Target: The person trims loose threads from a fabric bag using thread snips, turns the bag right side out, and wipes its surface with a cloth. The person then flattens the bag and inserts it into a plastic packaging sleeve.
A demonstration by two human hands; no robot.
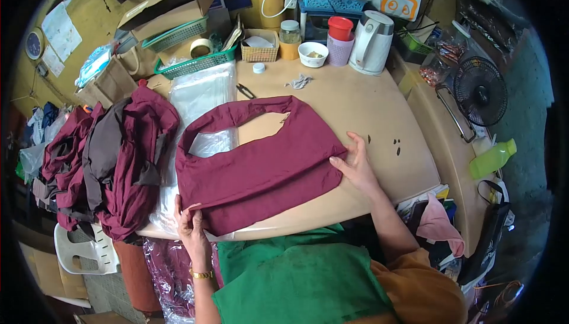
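A maroon cloth shoulder bag [261, 164] lies flat on the tan table, its wide strap looped toward the far side. A horizontal fold runs across its lower part. My left hand [192, 226] pinches the bag's lower left edge at one end of the fold. At the opposite end, on the right edge, my right hand [358, 167] grips the cloth between thumb and fingers. Clear plastic sleeves [204, 90] lie partly under the bag. Just beyond the strap is a pair of small dark thread snips [246, 91].
Left on the table is a heap of maroon and grey cloth pieces [133, 158]. Along the back stand a green basket [195, 64], a jar [289, 39], a white bowl [313, 55] and a white electric kettle [371, 42]. A fan [480, 91] and a green bottle [493, 158] are at right.
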